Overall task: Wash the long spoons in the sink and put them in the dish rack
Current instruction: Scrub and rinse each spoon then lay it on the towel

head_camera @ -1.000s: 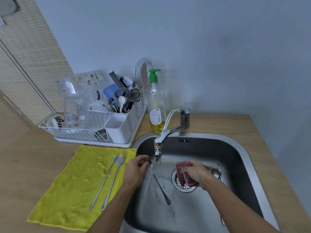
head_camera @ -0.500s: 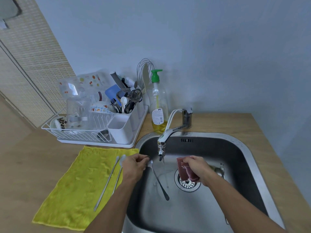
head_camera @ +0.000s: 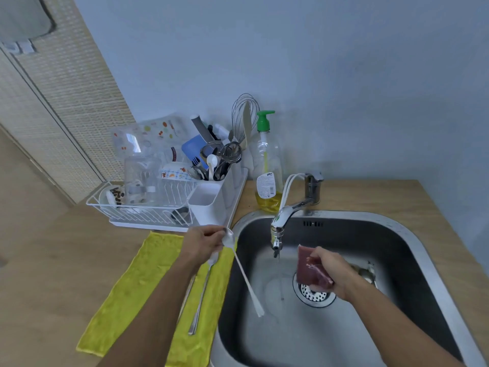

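Currently the left hand point(head_camera: 205, 241) is pinching a long spoon point(head_camera: 242, 270) by its bowl at the sink's point(head_camera: 412, 235) left rim; the right hand point(head_camera: 328, 271) is closing around a sponge point(head_camera: 309, 271). Thin, stiff, probably wet-slippery metal: grip firmly mid-handle.

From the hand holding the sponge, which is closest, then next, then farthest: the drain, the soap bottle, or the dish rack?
From the right hand:
1. Drain, just below it in the sink.
2. Soap bottle, on the counter behind the tap.
3. Dish rack, far left on the counter.
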